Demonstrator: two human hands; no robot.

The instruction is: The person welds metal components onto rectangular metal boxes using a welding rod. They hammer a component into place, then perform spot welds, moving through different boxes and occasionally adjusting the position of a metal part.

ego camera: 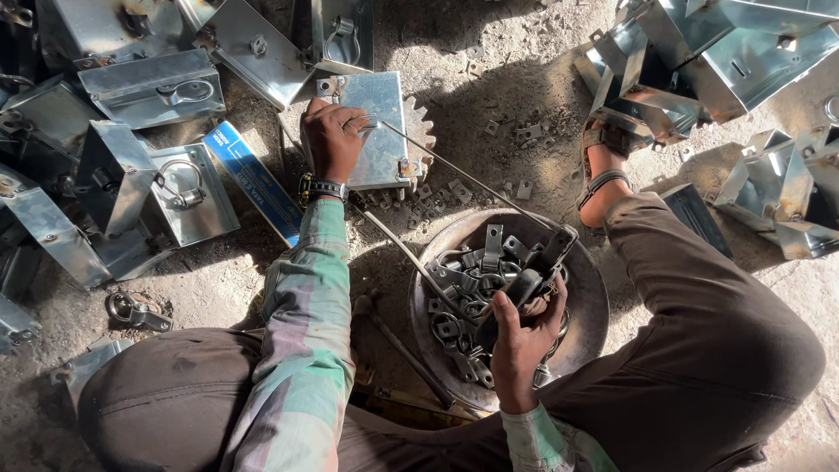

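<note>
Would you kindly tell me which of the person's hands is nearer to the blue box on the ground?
Left. The left hand rests on a metal plate just right of the blue box; the right hand is farther off, over the round pan.

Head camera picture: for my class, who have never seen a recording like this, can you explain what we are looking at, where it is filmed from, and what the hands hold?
One camera sits on a person's head and looks down, so you see their own arms and knees as they sit on a dusty floor. The left hand presses on a flat shiny metal box. The right hand grips a dark long-handled tool over a round metal pan filled with small metal fittings. More metal boxes lie piled around, and a blue carton lies beside the left arm.
</note>
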